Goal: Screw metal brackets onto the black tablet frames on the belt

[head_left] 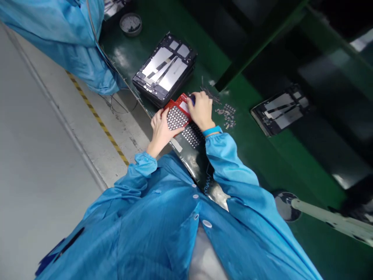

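Note:
My left hand (162, 131) grips the near side of a sheet with a grid of small silvery parts (176, 118), its thumb and fingers spread around the edge. The sheet lies over a red panel (183, 98) at the bench edge. My right hand (202, 110), with a blue band at the wrist, has its fingers curled around a small dark blue object (192, 99) at the red panel; most of that object is hidden. A second grid of small parts (191, 135) lies on the bench below, between my wrists.
Beyond my hands stands a stack of tablet-like device housings (164, 70). Loose small metal parts (227, 113) lie to the right. Another stack of housings (282, 111) is farther right. A round dish (131, 24) sits near a person's blue sleeve (67, 39).

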Motion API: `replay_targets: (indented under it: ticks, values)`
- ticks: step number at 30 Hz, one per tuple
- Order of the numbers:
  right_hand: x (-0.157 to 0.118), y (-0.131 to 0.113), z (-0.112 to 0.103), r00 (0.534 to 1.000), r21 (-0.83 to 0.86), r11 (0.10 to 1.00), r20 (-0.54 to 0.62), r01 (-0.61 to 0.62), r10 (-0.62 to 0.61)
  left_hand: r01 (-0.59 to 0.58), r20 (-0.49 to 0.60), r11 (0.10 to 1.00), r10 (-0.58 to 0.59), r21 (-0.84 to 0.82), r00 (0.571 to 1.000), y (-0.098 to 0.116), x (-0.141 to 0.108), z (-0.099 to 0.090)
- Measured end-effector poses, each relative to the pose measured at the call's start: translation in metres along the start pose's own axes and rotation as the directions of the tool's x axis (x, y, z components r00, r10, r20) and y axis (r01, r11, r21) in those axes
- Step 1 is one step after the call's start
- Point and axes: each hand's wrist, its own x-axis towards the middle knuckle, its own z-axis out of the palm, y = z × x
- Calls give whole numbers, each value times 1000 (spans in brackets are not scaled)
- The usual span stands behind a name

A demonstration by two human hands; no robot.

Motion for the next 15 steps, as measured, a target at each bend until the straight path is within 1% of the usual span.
replay_targets:
  ticks: [3,5,7,9,11,13,15]
  values:
    - [-3,-10,11,999,50,999,39,-3,1,-25,43,997,22,76,999,1,-3,9]
    - [1,-14,11,998,103,995,56,-8,2,-37,46,993,32,109,998,0,0,15]
    - [5,-18,6,998,173,985,60,-3,-7,-63,52,991,57,121,997,-2,3,17]
    - [2,-20,-3,999,257,966,38,20,-30,-98,53,989,93,110,994,-2,3,14]
    - [-9,-18,-18,999,350,935,-18,53,-50,-134,25,988,133,77,991,2,-3,8]
    - [-32,-12,-37,993,444,892,-108,84,-40,-190,-7,982,190,12,982,14,-10,3]
    - [-67,-4,-61,976,533,839,-218,107,14,-277,-2,958,278,-80,961,36,-12,7]
